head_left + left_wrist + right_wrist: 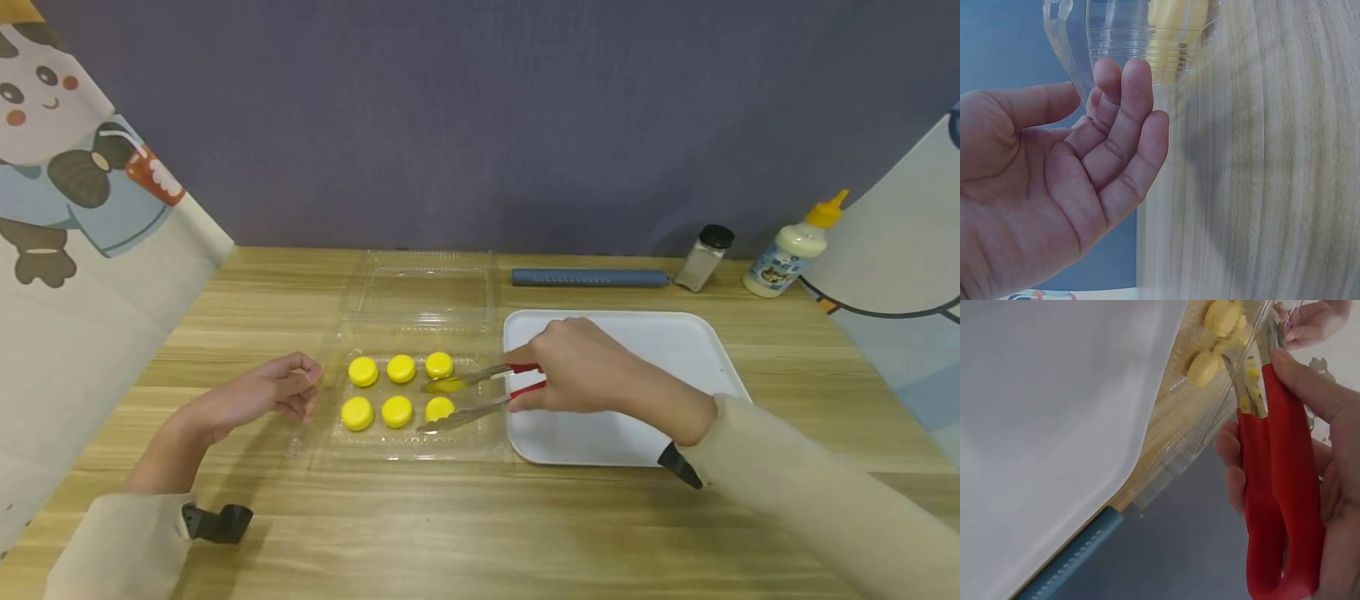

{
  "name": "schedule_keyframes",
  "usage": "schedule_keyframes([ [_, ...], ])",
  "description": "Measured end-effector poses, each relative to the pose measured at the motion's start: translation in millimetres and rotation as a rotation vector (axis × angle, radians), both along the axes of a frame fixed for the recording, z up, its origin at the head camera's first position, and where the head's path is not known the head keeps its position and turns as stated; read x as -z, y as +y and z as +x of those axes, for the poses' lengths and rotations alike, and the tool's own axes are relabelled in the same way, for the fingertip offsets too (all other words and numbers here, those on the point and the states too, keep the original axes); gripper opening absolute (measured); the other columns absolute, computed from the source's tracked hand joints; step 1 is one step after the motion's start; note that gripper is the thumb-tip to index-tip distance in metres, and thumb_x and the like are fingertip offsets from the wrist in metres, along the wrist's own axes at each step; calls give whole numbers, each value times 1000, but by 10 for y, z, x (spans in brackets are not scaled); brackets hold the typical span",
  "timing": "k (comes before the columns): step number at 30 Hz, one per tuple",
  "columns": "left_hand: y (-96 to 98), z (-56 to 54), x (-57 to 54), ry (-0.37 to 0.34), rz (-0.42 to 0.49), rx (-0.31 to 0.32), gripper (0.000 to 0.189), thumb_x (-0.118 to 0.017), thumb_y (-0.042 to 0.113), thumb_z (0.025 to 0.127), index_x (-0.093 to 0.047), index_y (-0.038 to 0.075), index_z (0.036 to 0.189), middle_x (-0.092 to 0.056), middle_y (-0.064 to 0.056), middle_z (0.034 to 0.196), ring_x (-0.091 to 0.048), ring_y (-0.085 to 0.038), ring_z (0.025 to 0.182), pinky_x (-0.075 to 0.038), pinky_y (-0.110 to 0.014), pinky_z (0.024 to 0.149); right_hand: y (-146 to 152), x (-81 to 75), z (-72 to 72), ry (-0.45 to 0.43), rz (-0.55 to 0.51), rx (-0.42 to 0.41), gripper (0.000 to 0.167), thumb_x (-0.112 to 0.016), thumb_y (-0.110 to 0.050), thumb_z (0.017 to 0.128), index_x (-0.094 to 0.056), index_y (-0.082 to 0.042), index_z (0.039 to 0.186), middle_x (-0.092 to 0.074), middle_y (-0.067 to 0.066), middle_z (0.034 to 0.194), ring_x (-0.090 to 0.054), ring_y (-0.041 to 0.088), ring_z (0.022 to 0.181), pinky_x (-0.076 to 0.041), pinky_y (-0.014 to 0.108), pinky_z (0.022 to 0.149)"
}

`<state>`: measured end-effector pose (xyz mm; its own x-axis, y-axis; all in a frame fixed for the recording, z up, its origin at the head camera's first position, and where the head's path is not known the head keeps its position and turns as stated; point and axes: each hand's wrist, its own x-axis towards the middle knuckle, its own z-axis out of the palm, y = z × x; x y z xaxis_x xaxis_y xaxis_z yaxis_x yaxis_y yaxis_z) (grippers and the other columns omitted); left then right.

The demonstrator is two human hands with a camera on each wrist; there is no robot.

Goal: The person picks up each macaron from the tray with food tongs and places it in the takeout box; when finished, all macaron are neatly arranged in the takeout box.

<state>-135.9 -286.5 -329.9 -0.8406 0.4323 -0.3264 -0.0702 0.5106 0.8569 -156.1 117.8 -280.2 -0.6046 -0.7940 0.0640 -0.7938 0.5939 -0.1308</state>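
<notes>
Several yellow macarons (397,411) sit in two rows of three inside an open clear plastic container (405,454). My right hand (581,367) grips a pair of metal tongs (480,410) by the red handles (1288,469). The tong arms are spread apart, with the front right macaron (439,408) between their tips. On the other side, my left hand (281,387) pinches the left edge of the container between thumb and bent fingers. In the left wrist view the plastic rim (1063,47) runs down to the thumb tip, and part of the index finger is hidden.
A white tray (637,446) lies under my right hand and forearm. Behind it are a blue-grey tube-like bar (588,277), a small jar with a black lid (702,260) and a squeeze bottle with a yellow nozzle (787,254). A dark wall panel (480,125) borders the wooden table (450,533).
</notes>
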Motion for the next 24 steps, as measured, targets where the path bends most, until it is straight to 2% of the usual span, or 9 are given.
schedule_keyframes([
  [4,2,2,-6,-2,-1,3,28,-39,22,112,-44,-5,117,-55,-10,92,-60,-27,86,-54,-35,85,119,10,15,-38,-62,67,49,-86,-44,80,-77,-13,117,-75,-6,87,-65,7,70,-53,32,63],
  [9,4,9,-17,-3,-2,8,28,-39,22,112,-44,-5,116,-54,-10,92,-60,-27,86,-54,-35,86,267,35,51,-63,-159,177,59,-85,-48,80,-74,-9,122,-76,-1,96,-68,11,78,-54,35,67],
  [13,1,18,-16,2,-3,8,28,-38,22,112,-43,-5,116,-54,-10,92,-60,-27,86,-54,-35,85,384,76,88,-66,-223,274,64,-85,-51,79,-72,-9,126,-75,-2,92,-62,11,71,-50,32,61],
  [18,-2,21,-21,8,-3,14,27,-38,20,112,-43,-5,117,-54,-11,93,-61,-28,87,-54,-35,85,581,74,156,-107,-311,457,72,-84,-53,80,-67,-8,134,-74,1,88,-50,13,62,-39,30,52],
  [20,-1,21,-27,12,1,20,26,-38,20,111,-43,-5,116,-54,-11,93,-61,-28,87,-54,-35,85,678,70,189,-114,-355,536,74,-83,-54,80,-66,-8,135,-73,4,84,-49,16,62,-37,30,50],
  [24,-1,25,-32,13,6,24,25,-38,19,111,-44,-5,116,-54,-11,92,-62,-29,87,-54,-35,85,906,102,239,-116,-430,657,76,-82,-52,83,-62,-5,139,-73,17,100,-54,23,69,-39,29,50],
])
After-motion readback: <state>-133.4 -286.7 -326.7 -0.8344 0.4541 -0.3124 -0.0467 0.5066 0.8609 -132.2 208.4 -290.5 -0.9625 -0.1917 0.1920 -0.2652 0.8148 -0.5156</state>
